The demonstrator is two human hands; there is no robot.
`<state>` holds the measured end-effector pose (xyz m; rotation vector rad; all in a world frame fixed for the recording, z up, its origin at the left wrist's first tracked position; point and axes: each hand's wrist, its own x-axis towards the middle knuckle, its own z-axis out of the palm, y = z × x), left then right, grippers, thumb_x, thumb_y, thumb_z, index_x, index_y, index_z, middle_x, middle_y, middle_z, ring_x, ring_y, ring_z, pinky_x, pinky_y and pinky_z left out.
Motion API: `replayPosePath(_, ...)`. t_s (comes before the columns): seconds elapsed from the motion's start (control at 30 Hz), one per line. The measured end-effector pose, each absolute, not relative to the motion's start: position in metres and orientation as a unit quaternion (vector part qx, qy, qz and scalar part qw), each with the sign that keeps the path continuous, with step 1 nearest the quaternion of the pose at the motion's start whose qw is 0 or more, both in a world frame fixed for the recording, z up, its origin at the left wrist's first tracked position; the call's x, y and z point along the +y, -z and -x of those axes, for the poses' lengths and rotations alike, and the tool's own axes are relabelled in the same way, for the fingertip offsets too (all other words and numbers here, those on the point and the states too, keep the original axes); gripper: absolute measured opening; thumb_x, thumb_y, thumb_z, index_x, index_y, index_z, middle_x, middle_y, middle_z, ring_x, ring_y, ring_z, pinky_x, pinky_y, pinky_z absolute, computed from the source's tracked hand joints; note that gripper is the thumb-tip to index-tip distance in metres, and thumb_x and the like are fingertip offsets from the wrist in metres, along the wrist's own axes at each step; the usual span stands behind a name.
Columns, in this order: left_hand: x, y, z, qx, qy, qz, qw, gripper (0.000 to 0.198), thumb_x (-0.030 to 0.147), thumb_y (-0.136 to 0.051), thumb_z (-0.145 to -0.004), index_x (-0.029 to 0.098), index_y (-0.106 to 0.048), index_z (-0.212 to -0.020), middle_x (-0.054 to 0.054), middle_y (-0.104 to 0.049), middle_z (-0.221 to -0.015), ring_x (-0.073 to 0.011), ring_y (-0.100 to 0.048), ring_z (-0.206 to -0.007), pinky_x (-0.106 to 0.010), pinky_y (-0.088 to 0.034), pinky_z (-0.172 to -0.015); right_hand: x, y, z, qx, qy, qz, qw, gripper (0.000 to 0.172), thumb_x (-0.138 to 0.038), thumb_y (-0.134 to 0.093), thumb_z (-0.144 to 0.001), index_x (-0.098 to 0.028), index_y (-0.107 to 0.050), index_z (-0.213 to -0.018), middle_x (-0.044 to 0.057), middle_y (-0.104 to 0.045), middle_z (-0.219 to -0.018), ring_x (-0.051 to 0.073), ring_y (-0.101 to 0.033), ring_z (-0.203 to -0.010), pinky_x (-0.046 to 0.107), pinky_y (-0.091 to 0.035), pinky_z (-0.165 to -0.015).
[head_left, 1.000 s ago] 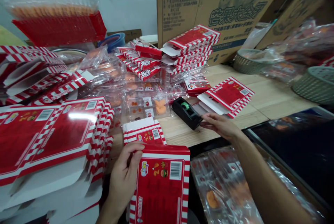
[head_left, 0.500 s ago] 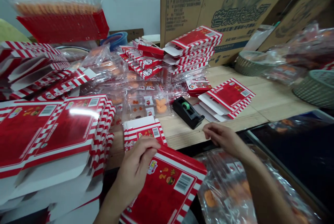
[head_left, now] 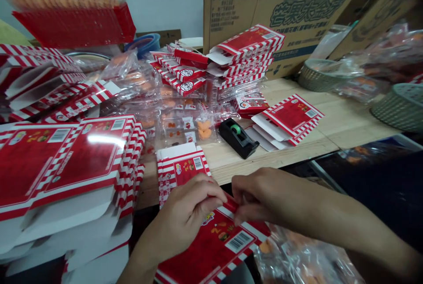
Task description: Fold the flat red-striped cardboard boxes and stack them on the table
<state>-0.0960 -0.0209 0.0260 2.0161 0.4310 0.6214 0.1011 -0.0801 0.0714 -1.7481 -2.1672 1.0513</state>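
My left hand grips the top edge of a red-and-white striped box that lies tilted below the table's front edge. My right hand has its fingers closed in a pinch on the same edge, touching the left hand's fingertips; a small piece of tape may be under them, but I cannot make it out. A black tape dispenser with a green roll sits on the wooden table just beyond the hands. Another striped box lies flat on the table right above my left hand.
Stacks of flat striped boxes fill the left side. More boxes lie right of the dispenser, and clear candy packets behind it. Large cardboard cartons stand at the back, woven baskets at right, bagged candy below.
My right hand left the tape dispenser and came down-left to the box edge. My left hand tilted the box clockwise and now pinches its top edge.
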Motion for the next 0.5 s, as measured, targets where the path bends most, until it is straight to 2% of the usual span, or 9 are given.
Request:
replayPosePath(0.13,-0.024,-0.03,0.102,0.128,-0.262,-0.791,0.538,0.016,0.023,-0.045,-0.093,0.023,-0.061,-0.089,-0.003,-0.062,-0.086,-0.0142,-0.059,-0.082,-0.025,-0.047,-0.073,-0.072,-0.063,-0.101,-0.618,-0.599,0.49,0.139,0.048,-0.05,-0.079,-0.054,-0.02,-0.048,-0.076,-0.011,-0.045,-0.053,0.005,-0.037,-0.045,0.014,-0.026,-0.038)
replayPosePath(0.23,-0.03,-0.033,0.106,0.121,-0.273,-0.762,0.575,0.019,0.028,-0.043,-0.093,0.024,-0.061,-0.09,-0.003,-0.062,-0.088,-0.0138,-0.06,-0.082,-0.025,-0.048,-0.074,-0.071,-0.045,-0.095,-0.51,-0.766,0.365,0.14,0.053,-0.066,-0.069,-0.055,-0.019,-0.05,-0.071,-0.011,-0.043,-0.048,0.004,-0.035,-0.038,0.014,-0.028,-0.035)
replayPosePath(0.33,-0.029,-0.033,0.111,0.191,-0.339,-0.732,0.559,0.019,0.031,-0.044,-0.093,0.025,-0.062,-0.089,-0.001,-0.064,-0.089,-0.0132,-0.061,-0.081,-0.024,-0.048,-0.074,-0.072,-0.027,-0.092,-0.47,-0.752,0.383,0.258,0.048,-0.064,-0.064,-0.066,-0.018,-0.052,-0.061,-0.007,-0.047,-0.047,0.005,-0.041,-0.037,0.016,-0.034,-0.037)
replayPosePath(0.4,-0.022,-0.032,0.115,0.325,-0.452,-0.669,0.492,0.017,0.032,-0.046,-0.092,0.026,-0.061,-0.087,0.001,-0.064,-0.088,-0.013,-0.06,-0.081,-0.023,-0.048,-0.074,-0.073,-0.02,-0.09,-0.462,-0.676,0.43,0.382,0.041,-0.058,-0.059,-0.076,-0.019,-0.059,-0.065,-0.002,-0.059,-0.061,0.01,-0.056,-0.051,0.02,-0.046,-0.051)
replayPosePath(0.47,-0.012,-0.033,0.118,0.447,-0.56,-0.568,0.406,0.016,0.035,-0.048,-0.092,0.025,-0.06,-0.088,0.002,-0.064,-0.088,-0.0128,-0.061,-0.081,-0.022,-0.049,-0.072,-0.077,-0.018,-0.085,-0.469,-0.625,0.425,0.457,0.037,-0.058,-0.055,-0.08,-0.026,-0.064,-0.095,0.004,-0.068,-0.091,0.018,-0.066,-0.079,0.029,-0.053,-0.071)
replayPosePath(0.5,-0.007,-0.035,0.121,0.48,-0.595,-0.527,0.371,0.016,0.037,-0.048,-0.091,0.025,-0.059,-0.09,0.002,-0.063,-0.089,-0.0128,-0.061,-0.081,-0.022,-0.049,-0.072,-0.078,-0.017,-0.081,-0.486,-0.605,0.42,0.47,0.043,-0.057,-0.056,-0.08,-0.031,-0.057,-0.114,0.006,-0.066,-0.109,0.023,-0.065,-0.094,0.034,-0.053,-0.079)
